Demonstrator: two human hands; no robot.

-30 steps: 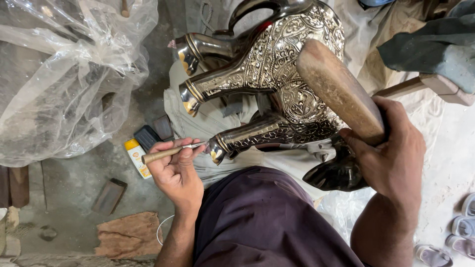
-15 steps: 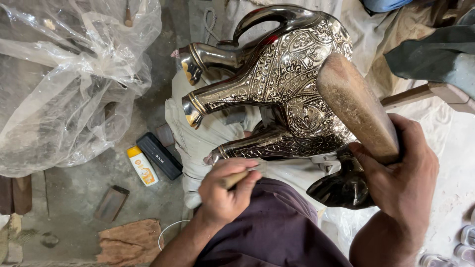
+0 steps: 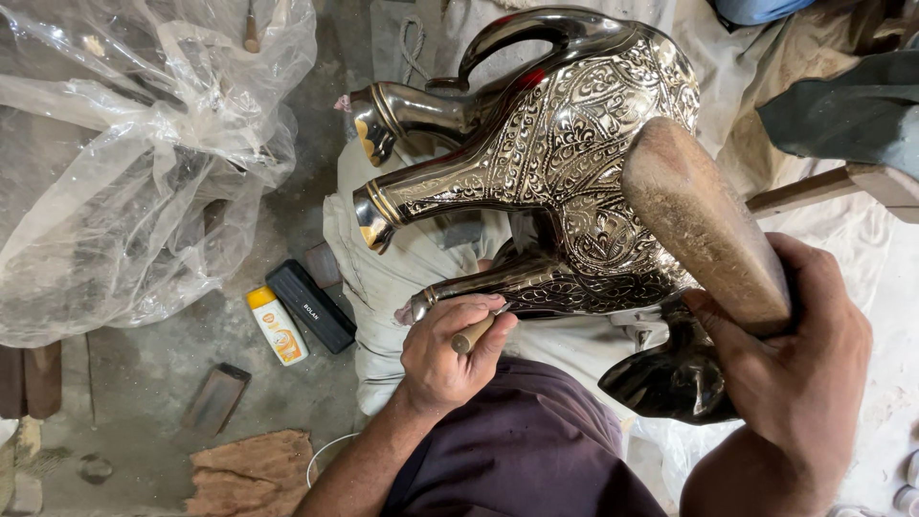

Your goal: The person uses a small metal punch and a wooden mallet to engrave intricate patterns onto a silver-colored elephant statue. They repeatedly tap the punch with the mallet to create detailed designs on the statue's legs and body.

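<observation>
An ornate silver metal animal figure [image 3: 565, 163] lies across my lap on a pale cloth [image 3: 402, 278], its legs pointing left. My left hand [image 3: 450, 354] grips a small tool with a wooden handle [image 3: 472, 335], its tip against the nearest leg [image 3: 498, 282]. My right hand [image 3: 795, 373] holds a worn wooden mallet [image 3: 704, 220] raised over the figure's body. The figure's dark head [image 3: 670, 378] sits just below that hand.
A large crumpled clear plastic sheet [image 3: 124, 163] covers the floor at left. Next to the cloth lie a yellow and white bottle [image 3: 278, 325], a black box [image 3: 309, 306] and a dark flat block [image 3: 215, 397]. A brown rag [image 3: 254, 474] lies lower left.
My left hand has moved right, from beside the leg's end to over the leg, and turned the tool so its handle now points up-right. The figure and mallet sit slightly lower in view.
</observation>
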